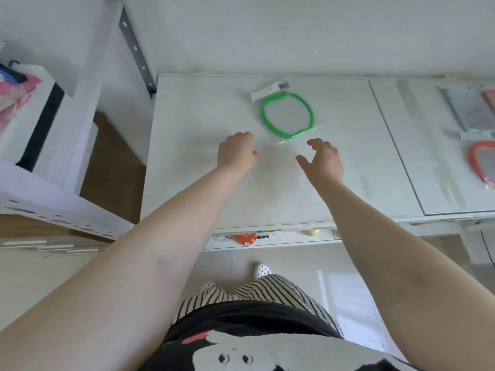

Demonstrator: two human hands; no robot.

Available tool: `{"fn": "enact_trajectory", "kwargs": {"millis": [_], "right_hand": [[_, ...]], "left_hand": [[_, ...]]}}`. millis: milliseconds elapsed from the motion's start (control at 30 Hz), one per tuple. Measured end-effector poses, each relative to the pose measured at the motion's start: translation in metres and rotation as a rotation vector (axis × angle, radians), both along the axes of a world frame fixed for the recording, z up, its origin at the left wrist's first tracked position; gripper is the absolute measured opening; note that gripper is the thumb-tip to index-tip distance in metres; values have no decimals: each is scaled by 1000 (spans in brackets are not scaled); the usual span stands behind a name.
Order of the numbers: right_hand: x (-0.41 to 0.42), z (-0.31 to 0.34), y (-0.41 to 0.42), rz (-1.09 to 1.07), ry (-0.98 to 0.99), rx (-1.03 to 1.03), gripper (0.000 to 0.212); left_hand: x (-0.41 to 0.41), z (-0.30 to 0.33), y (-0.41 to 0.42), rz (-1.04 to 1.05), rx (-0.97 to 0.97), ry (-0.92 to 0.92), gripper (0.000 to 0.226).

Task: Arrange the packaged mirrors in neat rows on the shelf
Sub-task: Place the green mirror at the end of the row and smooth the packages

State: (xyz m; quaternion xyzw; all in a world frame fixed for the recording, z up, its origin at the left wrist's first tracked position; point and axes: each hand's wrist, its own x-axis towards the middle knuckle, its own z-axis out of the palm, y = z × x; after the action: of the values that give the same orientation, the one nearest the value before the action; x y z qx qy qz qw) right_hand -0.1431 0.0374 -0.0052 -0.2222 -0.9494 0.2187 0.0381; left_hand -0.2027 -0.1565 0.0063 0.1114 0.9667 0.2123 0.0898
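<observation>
Green-framed packaged mirror (pixel 287 115) is lying flat on the white shelf (pixel 203 183), toward the back, its clear bag ending in a white header card with a barcode (pixel 270 90) that is pointing to the rear left.

Both hands are hovering over the shelf just in front of the mirror, holding nothing.
- Left hand (pixel 235 153): fingers are curling loosely downward, knuckles up; whether the fingertips are touching the shelf surface cannot be told. It is sitting to the front left of the mirror, apart from it.
- Right hand (pixel 322 159): fingers are spreading in a loose, relaxed claw, thumb sticking out to the left. Its fingertips are sitting just beside the near corner of the clear bag; contact cannot be confirmed.

At the right edge, on the adjoining shelf panel, 2 more packaged mirrors are lying: a red-framed one (pixel 482 164) in front, and another bagged one (pixel 471 108) behind it, both cut off by the frame.
</observation>
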Motion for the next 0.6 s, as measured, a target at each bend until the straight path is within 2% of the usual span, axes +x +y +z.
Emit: {"fn": "enact_trajectory", "kwargs": {"millis": [267,467,600], "right_hand": [[-64,-6,55,0,-17,-47,56],[-100,-19,76,33,-127,-183,66],[-109,-26,74,10,-95,-287,63]], "left_hand": [[-47,-22,45,113,91,-66,46],[-63,-38,83,255,313,-69,39],[-71,-39,100,447,555,-228,51]]}}
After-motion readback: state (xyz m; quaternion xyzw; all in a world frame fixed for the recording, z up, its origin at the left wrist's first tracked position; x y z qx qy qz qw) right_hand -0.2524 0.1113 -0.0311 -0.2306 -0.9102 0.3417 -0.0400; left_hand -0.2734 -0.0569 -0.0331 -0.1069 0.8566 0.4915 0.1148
